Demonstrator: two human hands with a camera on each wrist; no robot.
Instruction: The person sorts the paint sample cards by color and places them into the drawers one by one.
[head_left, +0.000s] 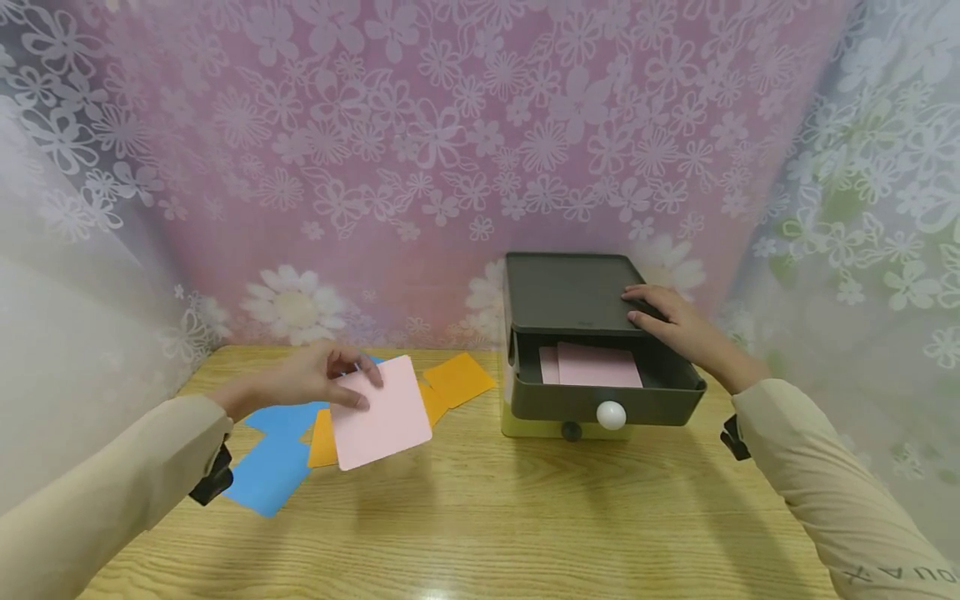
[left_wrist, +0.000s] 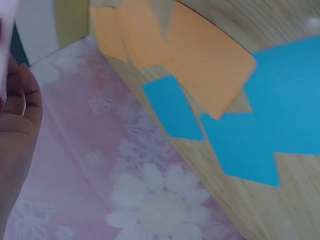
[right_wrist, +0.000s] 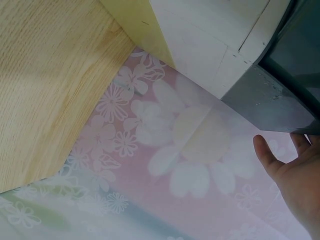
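My left hand (head_left: 311,379) holds a square pink paper card (head_left: 390,425) between thumb and fingers, above the scattered papers on the left. Only a sliver of that card shows at the edge of the left wrist view, beside the hand (left_wrist: 20,125). On the right stands a small dark-grey drawer box (head_left: 570,287), its top drawer (head_left: 547,404) pulled out by a white round knob (head_left: 611,415). Pink cards (head_left: 600,367) lie inside that drawer. My right hand (head_left: 678,329) rests on the right edge of the box top, fingers extended.
Blue papers (head_left: 273,475) and orange papers (head_left: 459,381) overlap on the wooden table (head_left: 465,525), beneath and around the left hand. Below the dark drawer is a yellow-fronted lower drawer (head_left: 528,425) with a dark knob (head_left: 572,431). A flowered pink curtain (head_left: 420,167) hangs behind.
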